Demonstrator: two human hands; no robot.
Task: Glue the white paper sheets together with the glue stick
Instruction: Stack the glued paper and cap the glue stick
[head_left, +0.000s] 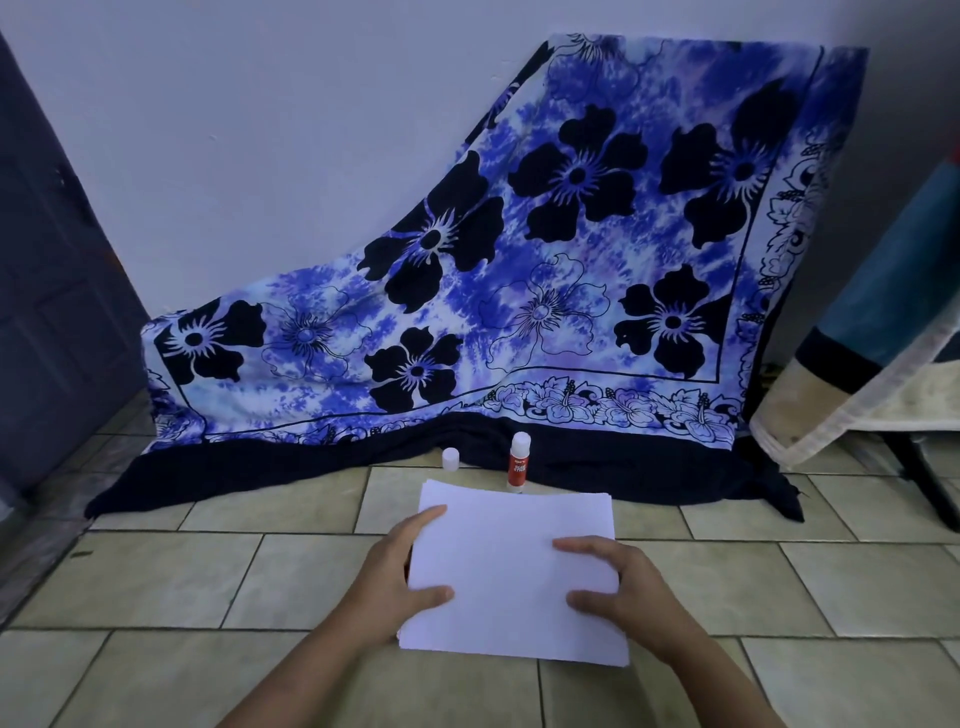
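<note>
A stack of white paper sheets (511, 558) lies flat on the tiled floor in front of me. My left hand (392, 577) rests on the stack's left edge, fingers and thumb spread over the top sheet. My right hand (621, 590) presses on the right side, fingers flat on the paper. Just beyond the stack's far edge a red and white glue stick (518, 463) stands upright with its cap off. The white cap (451, 459) stands on the floor to its left.
A blue floral cloth (545, 270) drapes down from the wall and onto the floor behind the glue stick. A dark door (47, 270) is at the left. A cloth-covered stand with a dark leg (919, 480) is at the right.
</note>
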